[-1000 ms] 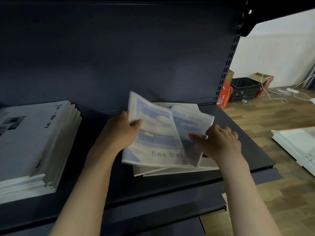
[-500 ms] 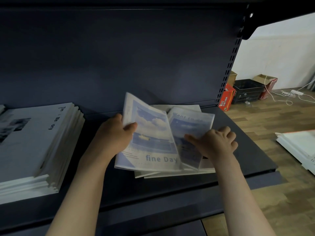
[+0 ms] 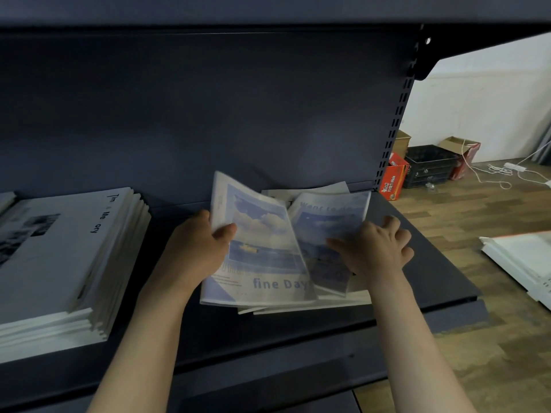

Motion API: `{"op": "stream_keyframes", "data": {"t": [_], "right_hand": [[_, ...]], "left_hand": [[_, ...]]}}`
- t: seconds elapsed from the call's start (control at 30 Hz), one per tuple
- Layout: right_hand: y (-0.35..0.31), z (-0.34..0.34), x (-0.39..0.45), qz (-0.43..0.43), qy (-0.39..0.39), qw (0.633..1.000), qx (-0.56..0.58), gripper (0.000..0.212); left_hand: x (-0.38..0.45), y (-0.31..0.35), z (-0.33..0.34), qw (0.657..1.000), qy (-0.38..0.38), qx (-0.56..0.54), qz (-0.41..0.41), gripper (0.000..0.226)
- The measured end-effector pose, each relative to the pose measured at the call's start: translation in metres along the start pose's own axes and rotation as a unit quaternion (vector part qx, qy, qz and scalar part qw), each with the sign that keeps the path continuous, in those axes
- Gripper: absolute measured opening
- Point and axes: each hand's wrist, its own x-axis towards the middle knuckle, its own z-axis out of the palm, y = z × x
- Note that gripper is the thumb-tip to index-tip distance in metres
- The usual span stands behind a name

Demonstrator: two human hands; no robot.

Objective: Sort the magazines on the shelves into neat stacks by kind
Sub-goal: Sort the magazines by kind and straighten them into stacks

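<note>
On the dark shelf lies a loose pile of magazines. My left hand grips the left edge of a blue "fine Day" magazine and tilts it up off the pile. My right hand holds a second blue magazine with sky on its cover, thumb on top, its left edge against the first one. White magazines show beneath and behind both. At the left of the same shelf sits a neat stack of white "Time Memory" magazines.
The shelf's dark back panel stands close behind the pile. A lower shelf juts out below. To the right on the wooden floor are white boards, a red box, a black crate and white cables.
Both hands have shifted slightly left and nearer with the two blue magazines. The "fine Day" magazine stays tilted up. The grips are unchanged.
</note>
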Motion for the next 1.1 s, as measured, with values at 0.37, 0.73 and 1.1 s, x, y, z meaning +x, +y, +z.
{"op": "stream_keyframes", "data": {"t": [0.37, 0.73, 1.1], "right_hand": [[0.007, -0.002, -0.002, -0.007, -0.039, 0.999, 0.017, 0.066], [0.009, 0.004, 0.016, 0.033, -0.176, 0.983, 0.039, 0.117], [0.013, 0.003, 0.02, 0.042, -0.109, 0.984, 0.132, 0.105]], "left_hand": [[-0.004, -0.004, 0.001, 1.0, 0.012, -0.002, -0.001, 0.03], [-0.005, -0.01, 0.0, 1.0, -0.001, -0.008, -0.016, 0.027], [-0.007, -0.004, -0.007, 1.0, 0.011, -0.014, 0.002, 0.029]]}}
